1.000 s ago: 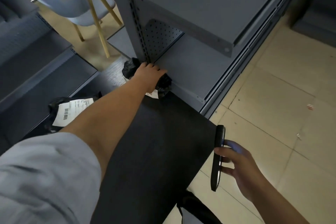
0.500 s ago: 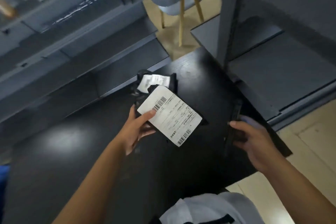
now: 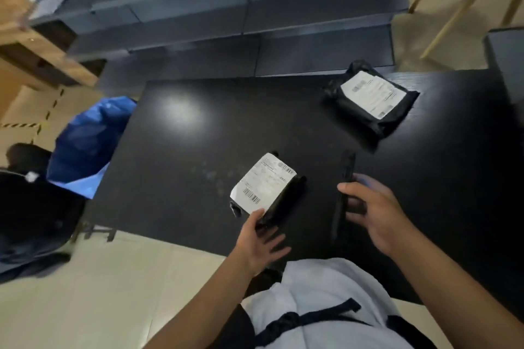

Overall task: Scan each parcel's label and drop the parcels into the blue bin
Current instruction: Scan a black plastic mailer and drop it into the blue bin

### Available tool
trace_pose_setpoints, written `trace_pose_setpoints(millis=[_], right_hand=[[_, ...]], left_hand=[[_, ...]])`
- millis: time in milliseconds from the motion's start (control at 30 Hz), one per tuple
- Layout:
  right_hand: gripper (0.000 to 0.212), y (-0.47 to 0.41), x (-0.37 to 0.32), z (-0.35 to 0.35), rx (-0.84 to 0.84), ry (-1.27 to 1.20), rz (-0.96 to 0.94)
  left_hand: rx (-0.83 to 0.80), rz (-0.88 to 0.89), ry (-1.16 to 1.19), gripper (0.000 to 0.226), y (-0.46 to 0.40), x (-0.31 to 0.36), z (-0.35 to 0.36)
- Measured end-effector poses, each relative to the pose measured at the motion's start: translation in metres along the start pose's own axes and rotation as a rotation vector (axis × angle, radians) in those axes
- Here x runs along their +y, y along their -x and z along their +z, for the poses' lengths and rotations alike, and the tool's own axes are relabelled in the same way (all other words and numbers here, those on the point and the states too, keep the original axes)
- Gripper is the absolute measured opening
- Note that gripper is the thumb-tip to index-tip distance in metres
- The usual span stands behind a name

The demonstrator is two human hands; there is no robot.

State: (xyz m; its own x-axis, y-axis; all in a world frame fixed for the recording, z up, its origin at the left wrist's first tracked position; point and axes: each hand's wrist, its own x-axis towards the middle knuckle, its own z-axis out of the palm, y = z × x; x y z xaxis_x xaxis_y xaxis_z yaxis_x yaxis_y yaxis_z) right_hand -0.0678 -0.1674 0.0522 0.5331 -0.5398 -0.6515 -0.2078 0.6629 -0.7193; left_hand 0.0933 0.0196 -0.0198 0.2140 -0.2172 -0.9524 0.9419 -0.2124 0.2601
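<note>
My left hand holds a small black parcel by its near end, above the black table. Its white label faces up with a barcode at the near corner. My right hand grips a slim black scanner, edge-on, just right of the parcel. A second black parcel with a white label lies flat at the table's far right. The blue bin stands on the floor off the table's left edge.
Grey metal shelving runs along the far side of the table. A wooden unit is at the far left, a chair's legs at the far right. A dark bag lies on the floor near the bin.
The view has swung left, bringing the blue bin into sight. The parcel in my left hand has come nearer to me and to the scanner; the second parcel now lies far right.
</note>
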Motion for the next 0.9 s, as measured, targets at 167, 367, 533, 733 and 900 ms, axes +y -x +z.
trace_pose_setpoints(millis=[167, 367, 533, 733, 900], right_hand=[[0.029, 0.003, 0.011, 0.022, -0.013, 0.047, 0.045], [0.024, 0.013, 0.014, 0.025, 0.034, 0.12, 0.05], [0.024, 0.024, 0.02, 0.03, 0.097, 0.186, 0.021], [0.034, 0.043, 0.001, 0.04, 0.085, 0.555, 0.05], [0.057, 0.063, -0.03, 0.06, 0.061, 1.002, 0.196]], left_hand=[[-0.161, -0.103, -0.649, 0.045, 0.03, -0.004, -0.022], [-0.174, 0.349, -0.98, 0.017, 0.052, 0.068, -0.029], [-0.014, 0.732, -1.057, 0.027, 0.013, 0.138, -0.009], [-0.224, 0.287, -1.182, 0.077, -0.026, 0.154, 0.012], [-0.34, 0.144, -0.955, 0.06, -0.041, 0.113, 0.005]])
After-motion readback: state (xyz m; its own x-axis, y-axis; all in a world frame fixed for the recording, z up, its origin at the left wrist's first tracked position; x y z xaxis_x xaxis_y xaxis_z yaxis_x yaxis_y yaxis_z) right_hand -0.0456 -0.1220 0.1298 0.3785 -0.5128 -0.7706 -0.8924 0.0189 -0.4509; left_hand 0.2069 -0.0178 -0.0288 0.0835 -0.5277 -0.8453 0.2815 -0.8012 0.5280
